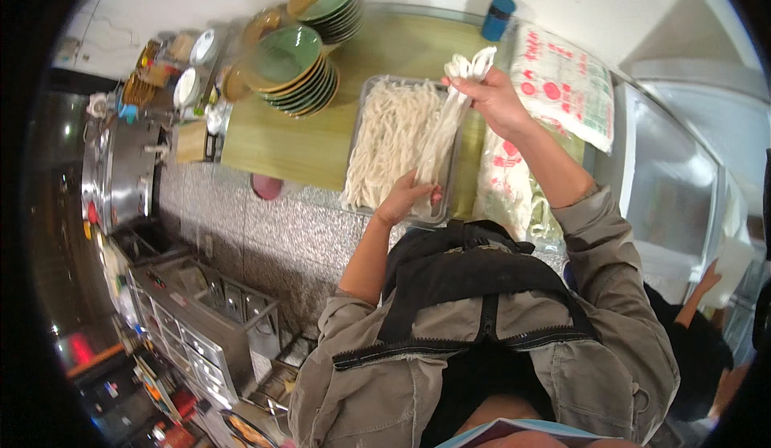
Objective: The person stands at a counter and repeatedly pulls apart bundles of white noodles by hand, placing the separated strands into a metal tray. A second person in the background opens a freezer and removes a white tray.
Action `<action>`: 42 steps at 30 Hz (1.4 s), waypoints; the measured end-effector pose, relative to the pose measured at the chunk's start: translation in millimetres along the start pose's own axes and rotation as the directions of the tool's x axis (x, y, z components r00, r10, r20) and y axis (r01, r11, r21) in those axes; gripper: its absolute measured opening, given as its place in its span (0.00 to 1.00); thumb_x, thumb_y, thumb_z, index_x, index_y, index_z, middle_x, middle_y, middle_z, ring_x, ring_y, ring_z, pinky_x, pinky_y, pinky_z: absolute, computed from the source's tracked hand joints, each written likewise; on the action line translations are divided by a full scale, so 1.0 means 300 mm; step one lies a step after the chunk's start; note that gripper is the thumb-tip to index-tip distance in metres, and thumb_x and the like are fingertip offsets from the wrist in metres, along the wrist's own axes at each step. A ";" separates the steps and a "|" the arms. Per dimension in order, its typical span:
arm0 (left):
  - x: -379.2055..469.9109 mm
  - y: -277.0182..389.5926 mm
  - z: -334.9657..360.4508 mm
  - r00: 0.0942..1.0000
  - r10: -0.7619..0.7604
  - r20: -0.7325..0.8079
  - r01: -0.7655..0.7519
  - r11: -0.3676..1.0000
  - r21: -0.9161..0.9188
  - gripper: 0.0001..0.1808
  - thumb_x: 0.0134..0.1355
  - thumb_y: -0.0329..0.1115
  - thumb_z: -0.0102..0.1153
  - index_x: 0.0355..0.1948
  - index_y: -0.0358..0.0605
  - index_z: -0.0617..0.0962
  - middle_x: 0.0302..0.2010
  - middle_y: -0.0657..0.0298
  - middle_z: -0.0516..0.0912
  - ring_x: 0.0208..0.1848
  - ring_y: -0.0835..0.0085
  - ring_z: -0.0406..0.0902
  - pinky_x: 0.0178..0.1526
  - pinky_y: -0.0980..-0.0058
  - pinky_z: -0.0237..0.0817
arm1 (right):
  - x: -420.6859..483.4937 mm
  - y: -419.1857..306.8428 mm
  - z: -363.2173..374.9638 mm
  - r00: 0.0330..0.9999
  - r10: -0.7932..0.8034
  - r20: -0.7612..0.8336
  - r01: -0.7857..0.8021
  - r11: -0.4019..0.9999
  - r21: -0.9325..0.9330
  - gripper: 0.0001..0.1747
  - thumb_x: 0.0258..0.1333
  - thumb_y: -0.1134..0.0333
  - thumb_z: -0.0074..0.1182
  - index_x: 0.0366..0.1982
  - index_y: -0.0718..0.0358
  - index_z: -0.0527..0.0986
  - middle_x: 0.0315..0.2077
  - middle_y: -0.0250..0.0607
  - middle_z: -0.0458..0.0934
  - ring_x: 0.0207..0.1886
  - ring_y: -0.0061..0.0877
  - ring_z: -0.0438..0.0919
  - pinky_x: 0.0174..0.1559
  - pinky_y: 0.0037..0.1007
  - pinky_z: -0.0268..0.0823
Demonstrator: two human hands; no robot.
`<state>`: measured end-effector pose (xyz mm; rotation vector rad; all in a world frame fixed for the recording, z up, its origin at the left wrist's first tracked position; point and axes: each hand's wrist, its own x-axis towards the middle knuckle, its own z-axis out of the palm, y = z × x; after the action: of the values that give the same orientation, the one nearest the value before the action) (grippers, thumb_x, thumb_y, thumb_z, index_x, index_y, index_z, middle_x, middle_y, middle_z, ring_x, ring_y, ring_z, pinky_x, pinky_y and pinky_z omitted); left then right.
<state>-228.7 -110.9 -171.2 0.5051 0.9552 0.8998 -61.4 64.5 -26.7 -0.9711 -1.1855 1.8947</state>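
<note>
A bundle of pale noodles hangs between my two hands above the right side of a shallow tray. My right hand grips its upper end, where the strands loop over the fingers. Lower down, my left hand is closed around the other end, close to the tray's near edge. Rows of similar noodles fill the left and middle of the tray. Beside the tray, on the right, lies a printed plastic bag with whitish contents.
Stacks of green and brown bowls stand on the yellow-green tabletop. A blue canister is near the wall, left of a large printed sack. Steel counters lie left; another person is at lower right.
</note>
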 end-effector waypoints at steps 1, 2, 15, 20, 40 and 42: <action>-0.007 -0.027 -0.040 0.999 0.026 -0.035 -0.027 0.999 -0.022 0.18 0.60 0.27 0.52 0.52 0.36 0.69 0.36 0.58 0.80 0.34 0.71 0.78 0.39 0.73 0.71 | 0.051 0.062 0.005 1.000 0.029 0.010 -0.029 1.000 -0.005 0.14 0.55 0.71 0.56 0.43 0.66 0.70 0.38 0.39 0.81 0.40 0.22 0.78 0.41 0.27 0.68; -0.019 -0.054 -0.078 0.996 0.023 -0.088 -0.026 0.999 -0.031 0.18 0.60 0.26 0.51 0.51 0.35 0.69 0.35 0.58 0.80 0.33 0.71 0.78 0.38 0.73 0.71 | 0.100 0.130 0.014 0.998 0.056 0.016 -0.056 0.998 -0.005 0.14 0.55 0.71 0.56 0.43 0.66 0.70 0.38 0.39 0.81 0.40 0.22 0.78 0.40 0.26 0.68; 0.104 -0.314 -0.162 0.986 -0.008 -0.166 0.046 0.974 0.223 0.17 0.56 0.26 0.54 0.48 0.35 0.71 0.34 0.60 0.79 0.33 0.73 0.78 0.38 0.75 0.69 | 0.447 0.585 -0.181 0.929 0.319 -0.187 -0.367 0.857 -0.362 0.17 0.48 0.69 0.57 0.43 0.64 0.74 0.39 0.41 0.78 0.37 0.24 0.77 0.33 0.27 0.68; 0.102 -0.339 -0.142 0.906 0.231 -0.355 0.086 0.719 0.689 0.29 0.50 0.27 0.57 0.55 0.36 0.66 0.42 0.46 0.77 0.47 0.54 0.74 0.49 0.61 0.65 | 0.482 0.622 -0.259 0.958 0.134 -0.253 -0.282 0.602 -0.747 0.25 0.50 0.64 0.56 0.51 0.65 0.70 0.40 0.39 0.76 0.42 0.26 0.74 0.45 0.27 0.65; -0.009 -0.213 0.073 0.908 0.418 0.044 -0.129 0.178 0.975 0.23 0.46 0.26 0.59 0.47 0.40 0.72 0.47 0.51 0.72 0.51 0.52 0.68 0.54 0.61 0.61 | -0.550 0.621 -0.772 0.773 0.386 -0.503 -0.386 0.916 0.111 0.14 0.61 0.67 0.43 0.46 0.63 0.71 0.37 0.33 0.77 0.42 0.21 0.76 0.43 0.23 0.68; 0.044 -0.217 0.120 0.938 0.335 0.087 -0.151 0.172 0.973 0.22 0.47 0.27 0.58 0.47 0.40 0.73 0.47 0.51 0.72 0.52 0.52 0.68 0.55 0.62 0.61 | -0.541 0.668 -0.765 0.800 0.356 -0.482 -0.333 0.933 0.135 0.13 0.59 0.69 0.45 0.45 0.64 0.72 0.36 0.34 0.76 0.40 0.21 0.76 0.43 0.22 0.67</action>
<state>-166.2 -135.2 -206.0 1.8032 1.5941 0.4699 181.9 -48.0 -244.2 -1.6255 -0.6834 1.7550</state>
